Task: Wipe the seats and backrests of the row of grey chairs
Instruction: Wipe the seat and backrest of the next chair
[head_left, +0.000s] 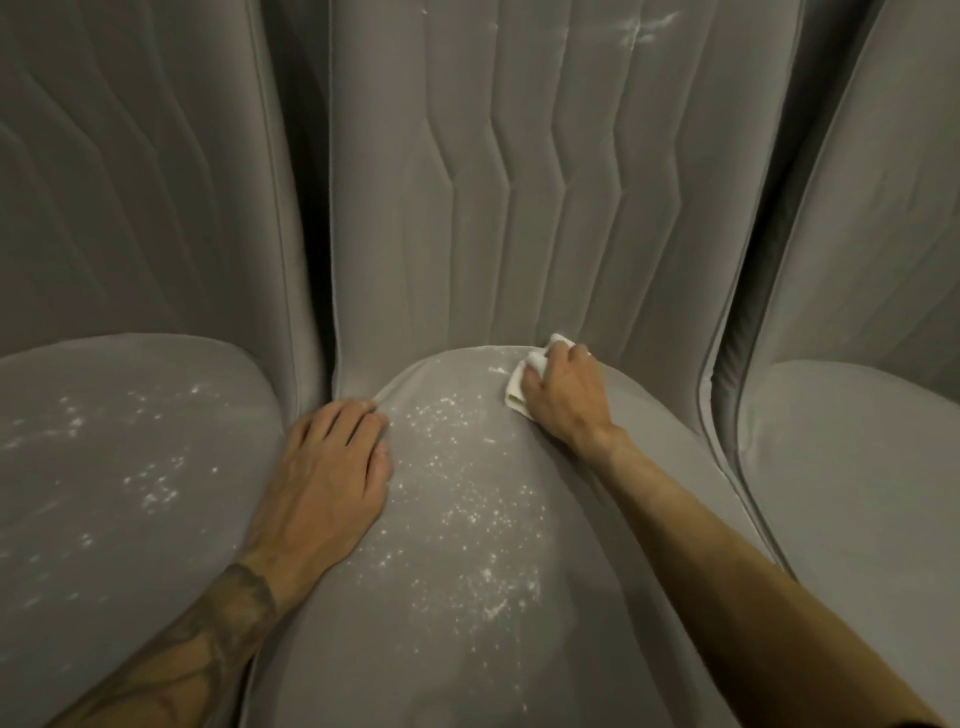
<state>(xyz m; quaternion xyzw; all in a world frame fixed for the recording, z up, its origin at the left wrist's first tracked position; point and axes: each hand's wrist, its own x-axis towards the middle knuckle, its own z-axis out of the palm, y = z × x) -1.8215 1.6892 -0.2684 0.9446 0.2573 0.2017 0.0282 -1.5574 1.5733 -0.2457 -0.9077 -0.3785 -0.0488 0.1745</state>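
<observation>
Three grey padded chairs stand side by side. The middle seat (467, 597) is sprinkled with white powder specks down its centre. My right hand (563, 395) grips a folded white cloth (522, 382) and presses it on the back of that seat, right where it meets the ribbed backrest (493, 182). My left hand (332, 467) lies flat with straight fingers on the seat's left edge, beside the gap to the left chair. The left seat (130, 441) also carries white specks. White smears mark the top of the middle backrest.
The right chair's seat (857, 467) looks free of powder. Narrow dark gaps (727, 364) separate the chairs. The left backrest (130, 182) fills the upper left. Nothing but chairs is in view.
</observation>
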